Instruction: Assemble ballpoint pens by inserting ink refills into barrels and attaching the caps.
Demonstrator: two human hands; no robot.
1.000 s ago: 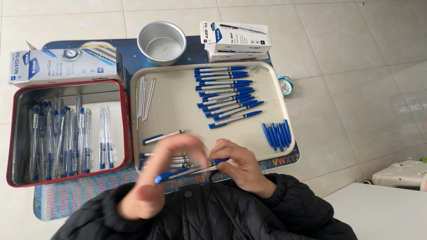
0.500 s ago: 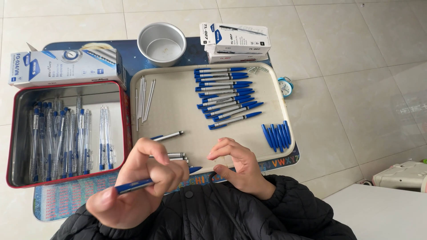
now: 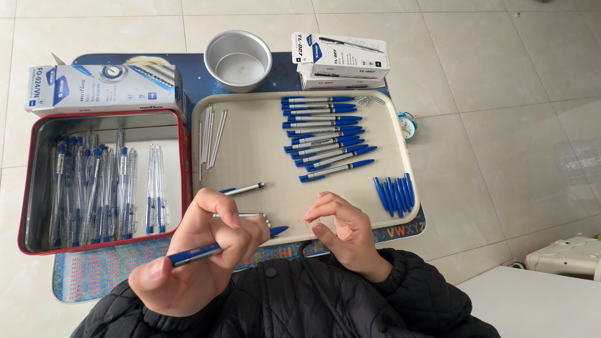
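At the far left a red-rimmed metal tin (image 3: pixel 37 188) sat on a patterned mat (image 3: pixel 87 275), its left half packed with clear blue-tipped pen barrels (image 3: pixel 94 188), the right part of its floor bare. Just beside it the beige tray (image 3: pixel 250 156) kept open room across its middle, with thin refills (image 3: pixel 211 134) by its left rim, a row of finished blue pens (image 3: pixel 325 134) at upper right and loose blue caps (image 3: pixel 394 195) by the right rim. A round metal bowl (image 3: pixel 238 59) stood empty above the tray. The left hand (image 3: pixel 188 263) had its fingers (image 3: pixel 225 213) curled closed around a blue pen (image 3: pixel 194 253), held over the tray's near edge. The right hand (image 3: pixel 344 228) hovered near, fingers half curled, pinching nothing visible.
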